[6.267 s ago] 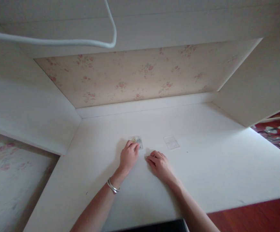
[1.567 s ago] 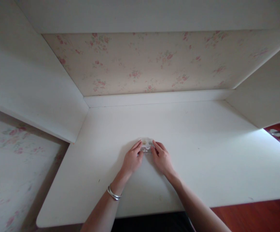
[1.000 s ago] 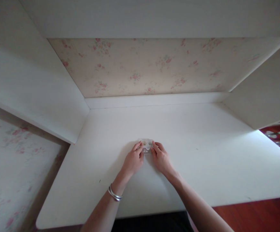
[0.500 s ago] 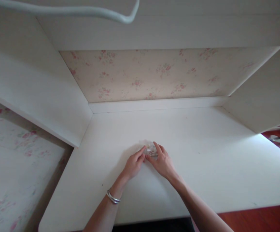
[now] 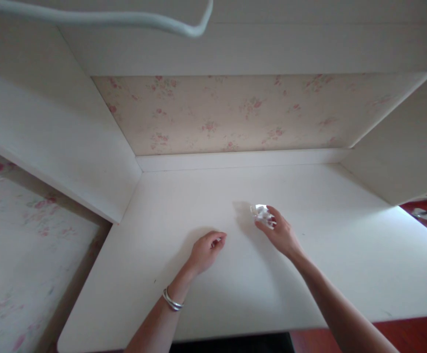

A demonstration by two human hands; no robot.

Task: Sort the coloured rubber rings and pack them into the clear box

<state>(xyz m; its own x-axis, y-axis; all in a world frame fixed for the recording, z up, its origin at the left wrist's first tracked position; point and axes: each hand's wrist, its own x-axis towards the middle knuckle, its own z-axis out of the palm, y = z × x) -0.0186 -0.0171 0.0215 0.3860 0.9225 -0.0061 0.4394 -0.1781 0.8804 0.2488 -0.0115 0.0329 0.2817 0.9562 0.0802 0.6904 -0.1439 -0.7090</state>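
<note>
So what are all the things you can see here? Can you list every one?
White flat desk top: one, white, fills the middle and bottom.
Floral wallpaper back panel: one, cream with pink flowers, behind the desk.
White side panels: two, white, left and right of the desk.
Thick white cable: one, white, hanging across the top left.
Reddish wooden floor: one patch, red-brown, bottom right.
Small crumpled clear plastic bag: one, see-through and shiny, in the right hand's fingers, above the desk.
Silver bangle: silver, on the left wrist; how many rings is unclear.
Left hand: one, resting on the desk, fingers curled, holding nothing visible.
Right hand: one, pinching the bag.
</note>
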